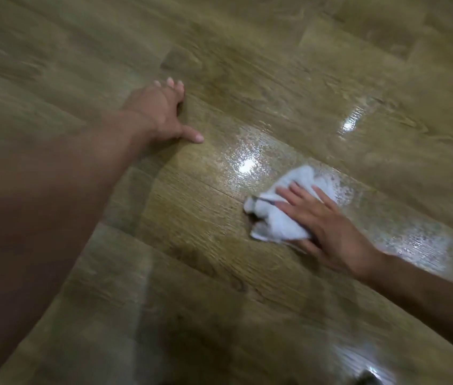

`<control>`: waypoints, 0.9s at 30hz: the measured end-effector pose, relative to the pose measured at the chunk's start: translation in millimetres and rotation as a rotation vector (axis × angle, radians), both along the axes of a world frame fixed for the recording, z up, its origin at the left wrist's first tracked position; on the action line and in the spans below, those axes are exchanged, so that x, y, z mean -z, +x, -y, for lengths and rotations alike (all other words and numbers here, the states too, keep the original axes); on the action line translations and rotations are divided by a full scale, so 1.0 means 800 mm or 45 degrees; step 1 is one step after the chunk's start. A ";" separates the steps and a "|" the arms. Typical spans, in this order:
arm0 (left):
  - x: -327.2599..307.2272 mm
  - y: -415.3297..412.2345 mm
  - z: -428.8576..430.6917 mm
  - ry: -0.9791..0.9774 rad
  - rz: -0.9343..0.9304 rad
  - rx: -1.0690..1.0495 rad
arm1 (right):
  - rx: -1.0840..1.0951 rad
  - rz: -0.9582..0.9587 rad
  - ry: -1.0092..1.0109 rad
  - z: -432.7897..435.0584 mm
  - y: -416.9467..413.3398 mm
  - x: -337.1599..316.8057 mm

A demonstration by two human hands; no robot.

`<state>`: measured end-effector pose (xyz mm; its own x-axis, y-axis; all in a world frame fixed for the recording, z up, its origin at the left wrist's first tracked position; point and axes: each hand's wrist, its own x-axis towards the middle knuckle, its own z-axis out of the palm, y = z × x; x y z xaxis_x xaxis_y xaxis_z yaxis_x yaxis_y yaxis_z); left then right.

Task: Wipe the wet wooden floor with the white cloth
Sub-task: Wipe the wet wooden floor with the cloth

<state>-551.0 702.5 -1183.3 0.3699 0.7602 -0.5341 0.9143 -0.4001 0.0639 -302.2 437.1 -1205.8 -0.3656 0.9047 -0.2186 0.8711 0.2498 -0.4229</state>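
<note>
White cloth (pixel 283 212): bunched and crumpled on the wooden floor (pixel 214 245), right of centre in the head view, at the near edge of a glossy wet patch (pixel 244 162). One corner stuck out to the left, with a dark mark or seam on it; the blur was too heavy to tell which.

Handling, as a judgement: the cloth looked soft, light and limp, with no stiffness of its own. It would fold and roll under a sideways push unless you loaded it from above. Once soaked it would probably drag more and smear rather than lift water. The best hold looked like a flat palm over the thick middle of the bundle, with the loose corner tucked in. The wet boards looked slippery, so a braced hand on a dry part seemed wise.

Right hand (pixel 328 220): open, fingers straight and slightly spread, lying flat on top of the cloth and pressing it to the floor. The thumb ran along the cloth's near edge. It showed no curl around the fabric.

Left hand (pixel 161 112): open and holding nothing, resting on a duller stretch of floor to the left of the wet patch and well apart from the cloth, thumb pointing right.

More sheen showed beyond the cloth (pixel 350 120) and to the right of your right wrist (pixel 419 240). By my estimate, much was left to wipe.
</note>
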 end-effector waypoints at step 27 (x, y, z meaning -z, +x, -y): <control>-0.004 0.107 0.080 -0.159 -0.128 -0.121 | 0.643 0.194 -0.025 -0.068 -0.003 0.009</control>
